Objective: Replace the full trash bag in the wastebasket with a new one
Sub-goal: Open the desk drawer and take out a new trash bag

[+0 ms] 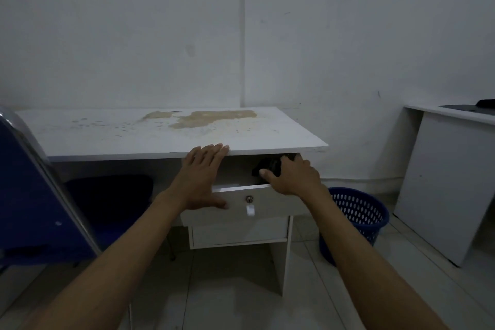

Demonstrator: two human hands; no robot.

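Black crumpled bag (267, 166) in drawer, blue wastebasket (357, 215) on floor

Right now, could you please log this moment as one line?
left hand: flat on desk edge | right hand: grips black bag in open drawer | wastebasket: on floor, right of desk

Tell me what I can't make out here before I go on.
- Drawer inside, head view: mostly hidden by the desk top and the right hand.
- Black item the right hand grips: dark, partly covered; bag or not, unclear.
- Basket inside: cut off by the right forearm and its own rim.
- Left hand: flat, fingertips at the desk edge.
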